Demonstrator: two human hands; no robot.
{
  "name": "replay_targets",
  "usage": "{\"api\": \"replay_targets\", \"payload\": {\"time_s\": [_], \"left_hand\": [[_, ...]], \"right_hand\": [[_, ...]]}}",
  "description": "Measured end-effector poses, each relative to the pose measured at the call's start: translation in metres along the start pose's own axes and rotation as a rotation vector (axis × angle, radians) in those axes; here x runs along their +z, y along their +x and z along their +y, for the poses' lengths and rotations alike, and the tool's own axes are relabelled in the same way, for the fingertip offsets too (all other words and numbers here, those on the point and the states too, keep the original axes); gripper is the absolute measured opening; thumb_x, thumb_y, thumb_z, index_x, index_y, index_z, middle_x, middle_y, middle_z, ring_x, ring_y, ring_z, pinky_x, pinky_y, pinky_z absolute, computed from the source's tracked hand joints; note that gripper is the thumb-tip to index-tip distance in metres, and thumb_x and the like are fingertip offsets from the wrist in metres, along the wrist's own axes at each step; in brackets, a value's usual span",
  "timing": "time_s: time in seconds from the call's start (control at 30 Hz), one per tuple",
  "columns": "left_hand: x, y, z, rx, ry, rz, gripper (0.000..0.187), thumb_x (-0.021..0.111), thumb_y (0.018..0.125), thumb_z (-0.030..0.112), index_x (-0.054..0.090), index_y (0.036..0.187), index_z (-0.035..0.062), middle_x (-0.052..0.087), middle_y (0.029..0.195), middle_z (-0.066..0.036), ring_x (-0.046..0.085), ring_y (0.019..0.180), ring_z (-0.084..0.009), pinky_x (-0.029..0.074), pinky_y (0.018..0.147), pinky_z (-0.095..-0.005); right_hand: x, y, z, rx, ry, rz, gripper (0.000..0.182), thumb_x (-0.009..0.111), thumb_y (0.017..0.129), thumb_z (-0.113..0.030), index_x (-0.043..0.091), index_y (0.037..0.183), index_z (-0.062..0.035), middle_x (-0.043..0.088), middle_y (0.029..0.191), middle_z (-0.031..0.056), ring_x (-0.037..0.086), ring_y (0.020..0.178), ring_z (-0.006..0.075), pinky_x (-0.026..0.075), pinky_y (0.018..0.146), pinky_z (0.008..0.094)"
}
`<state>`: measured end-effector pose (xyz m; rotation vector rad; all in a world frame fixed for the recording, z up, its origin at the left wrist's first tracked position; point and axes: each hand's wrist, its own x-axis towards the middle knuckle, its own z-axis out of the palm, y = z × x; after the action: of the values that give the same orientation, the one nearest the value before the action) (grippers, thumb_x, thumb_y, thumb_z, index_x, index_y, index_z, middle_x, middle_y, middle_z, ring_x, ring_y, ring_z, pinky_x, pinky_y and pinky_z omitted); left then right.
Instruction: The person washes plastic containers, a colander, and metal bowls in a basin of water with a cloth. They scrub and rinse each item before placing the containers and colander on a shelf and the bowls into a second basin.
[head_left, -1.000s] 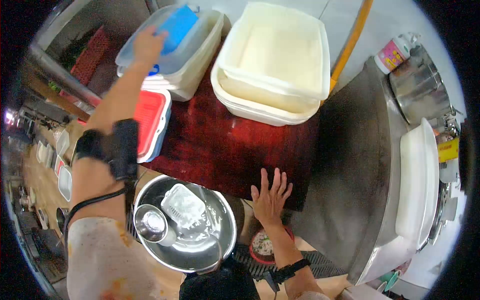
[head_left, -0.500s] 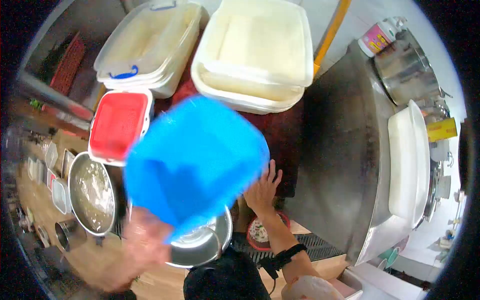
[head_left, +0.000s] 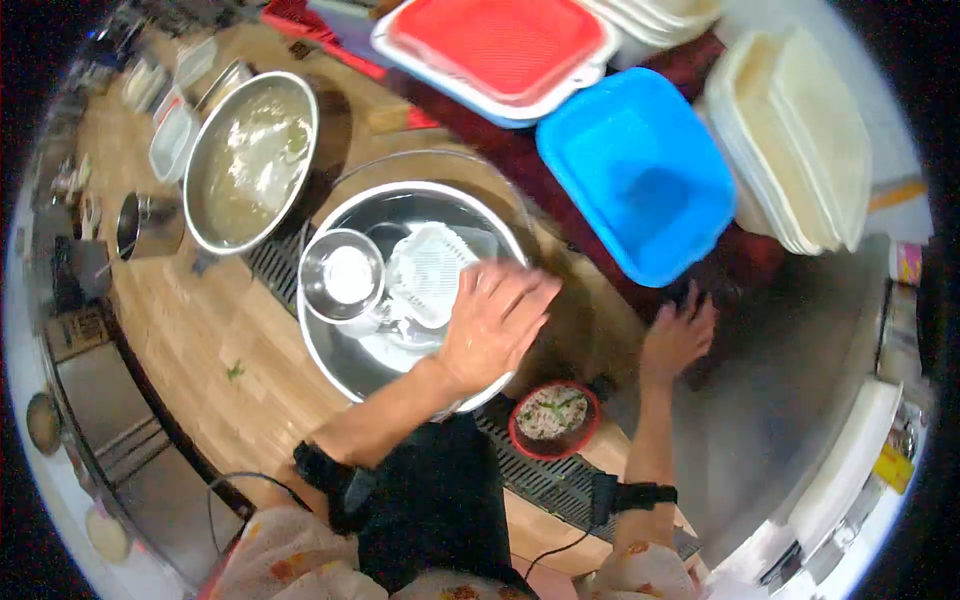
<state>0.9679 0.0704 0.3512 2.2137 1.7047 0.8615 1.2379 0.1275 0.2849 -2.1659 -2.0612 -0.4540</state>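
My left hand [head_left: 497,322], empty with its fingers apart, is over the right part of a large steel basin [head_left: 322,352]. Inside that basin are a small steel bowl [head_left: 342,277] and a white slotted basket [head_left: 432,272]. My right hand [head_left: 680,335] has its fingers spread just below a blue plastic basin [head_left: 640,175], and holds nothing. The blue basin rests on the dark red surface, between the red basket and the cream tubs.
A steel basin of cloudy liquid [head_left: 255,160] stands at the upper left. Other things around are a red basket [head_left: 505,45], cream tubs [head_left: 790,140], a red-rimmed bowl of food [head_left: 553,418] and a metal pot [head_left: 148,225].
The blue basin has left my left hand and lies on the dark red surface. My left hand has moved over the steel basin. The view has turned toward the left.
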Motion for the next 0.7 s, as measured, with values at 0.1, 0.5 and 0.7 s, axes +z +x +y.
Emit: {"api": "replay_targets", "payload": {"time_s": [0.1, 0.5, 0.7], "left_hand": [[0.035, -0.131, -0.062, -0.205, -0.089, -0.284, 0.029, 0.060, 0.070, 0.009, 0.059, 0.099, 0.0078, 0.055, 0.096, -0.011, 0.052, 0.092, -0.0285, 0.041, 0.081, -0.0413], [0.201, -0.348, -0.301, -1.333, -0.612, -0.081, 0.035, 0.060, 0.077, 0.033, 0.061, 0.088, -0.0002, 0.063, 0.077, -0.016, 0.060, 0.071, -0.0289, 0.048, 0.067, -0.0365], [0.327, -0.326, -0.329, -1.603, -0.586, -0.234, 0.039, 0.057, 0.081, 0.027, 0.054, 0.099, -0.0077, 0.060, 0.084, -0.014, 0.059, 0.068, -0.0258, 0.049, 0.060, -0.0366]], "right_hand": [[-0.012, -0.014, -0.021, 0.106, 0.135, -0.004, 0.046, 0.044, 0.086, -0.032, 0.042, 0.127, -0.0117, 0.037, 0.131, 0.0192, 0.032, 0.122, 0.0352, 0.023, 0.098, 0.0494], [0.221, -0.219, -0.287, -0.238, 0.563, -0.490, 0.070, 0.059, 0.078, -0.020, 0.022, 0.131, 0.0064, 0.029, 0.131, 0.0262, 0.031, 0.121, 0.0389, 0.029, 0.099, 0.0419], [0.321, -0.256, -0.336, 0.307, 0.644, -0.423, 0.083, 0.060, 0.073, -0.012, 0.007, 0.136, 0.0037, 0.019, 0.137, 0.0262, 0.018, 0.128, 0.0387, 0.018, 0.105, 0.0400]]}}
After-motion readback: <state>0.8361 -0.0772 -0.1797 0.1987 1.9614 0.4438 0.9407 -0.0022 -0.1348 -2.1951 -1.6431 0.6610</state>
